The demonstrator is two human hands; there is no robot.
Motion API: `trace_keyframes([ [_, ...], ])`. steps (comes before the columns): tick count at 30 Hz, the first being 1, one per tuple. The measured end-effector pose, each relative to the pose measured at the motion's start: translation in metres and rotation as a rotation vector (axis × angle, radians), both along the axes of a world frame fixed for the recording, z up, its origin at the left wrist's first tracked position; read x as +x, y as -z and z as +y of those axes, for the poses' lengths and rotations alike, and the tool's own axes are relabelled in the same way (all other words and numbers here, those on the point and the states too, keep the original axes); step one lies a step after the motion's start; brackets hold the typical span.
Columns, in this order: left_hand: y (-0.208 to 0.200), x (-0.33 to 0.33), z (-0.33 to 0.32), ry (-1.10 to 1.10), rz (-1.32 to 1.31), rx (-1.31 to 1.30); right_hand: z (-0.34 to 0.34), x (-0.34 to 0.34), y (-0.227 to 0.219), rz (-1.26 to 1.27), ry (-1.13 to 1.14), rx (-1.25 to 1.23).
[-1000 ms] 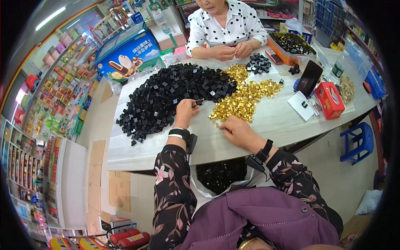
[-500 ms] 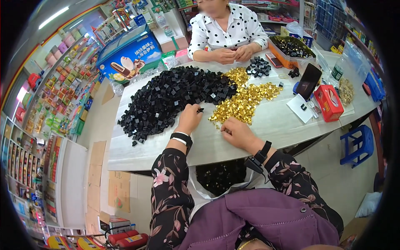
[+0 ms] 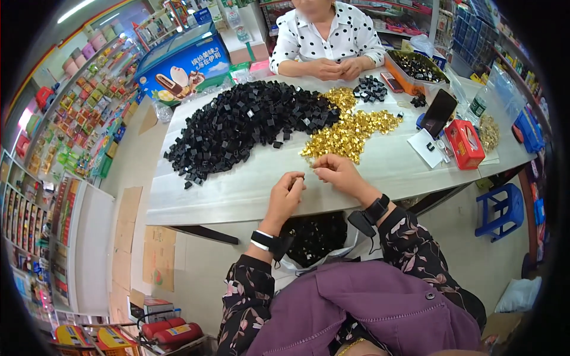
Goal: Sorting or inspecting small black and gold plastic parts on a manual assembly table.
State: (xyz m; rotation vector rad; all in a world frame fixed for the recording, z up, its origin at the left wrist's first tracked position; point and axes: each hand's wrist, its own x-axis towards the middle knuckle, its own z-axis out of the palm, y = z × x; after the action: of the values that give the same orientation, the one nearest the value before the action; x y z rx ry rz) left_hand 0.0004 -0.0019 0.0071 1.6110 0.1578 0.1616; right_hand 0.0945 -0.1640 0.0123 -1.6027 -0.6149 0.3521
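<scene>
My left hand (image 3: 287, 194) is over the near part of the pale table (image 3: 208, 200), its fingers pinched on a small black square piece, of which only a dark edge shows. Close by on the right, my right hand (image 3: 339, 175) is also pinched, at the near edge of a heap of shiny gold pieces (image 3: 341, 139). A small gold piece appears at its fingertips, mostly hidden. To the left spreads a large mound of black square pieces (image 3: 234, 127). Below the table edge, an open white bag (image 3: 351, 242) holds black and gold pieces.
Across the table sits a person in a dotted shirt (image 3: 329, 38), hands together near a small black pile (image 3: 370, 89). On the right are an orange-rimmed tub (image 3: 409, 83), a phone on a stand (image 3: 439, 113), a red tin (image 3: 465, 145) and a bottle (image 3: 478, 104). A blue stool (image 3: 500, 210) stands beyond.
My left hand has drawn back from the black mound toward me and toward my right hand, with the black piece. My right hand has lifted slightly at the gold heap's edge. The view has shifted slightly.
</scene>
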Motion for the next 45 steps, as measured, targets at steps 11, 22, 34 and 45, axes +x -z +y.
trace_keyframes([
  [11, 0.007, -0.005, -0.001, 0.044, -0.246, 0.297, 0.004, -0.009, -0.001, 0.264, -0.178, 0.096],
  [22, 0.02, -0.004, 0.002, 0.024, -0.28, 0.28, 0.007, -0.015, -0.006, 0.277, -0.171, 0.002],
  [34, 0.02, -0.007, 0.001, -0.041, -0.369, 0.268, 0.013, -0.005, -0.013, 0.335, -0.256, -0.264],
  [45, 0.008, 0.006, 0.01, -0.152, -0.152, -0.187, 0.006, 0.024, -0.003, -0.267, 0.083, -0.376],
])
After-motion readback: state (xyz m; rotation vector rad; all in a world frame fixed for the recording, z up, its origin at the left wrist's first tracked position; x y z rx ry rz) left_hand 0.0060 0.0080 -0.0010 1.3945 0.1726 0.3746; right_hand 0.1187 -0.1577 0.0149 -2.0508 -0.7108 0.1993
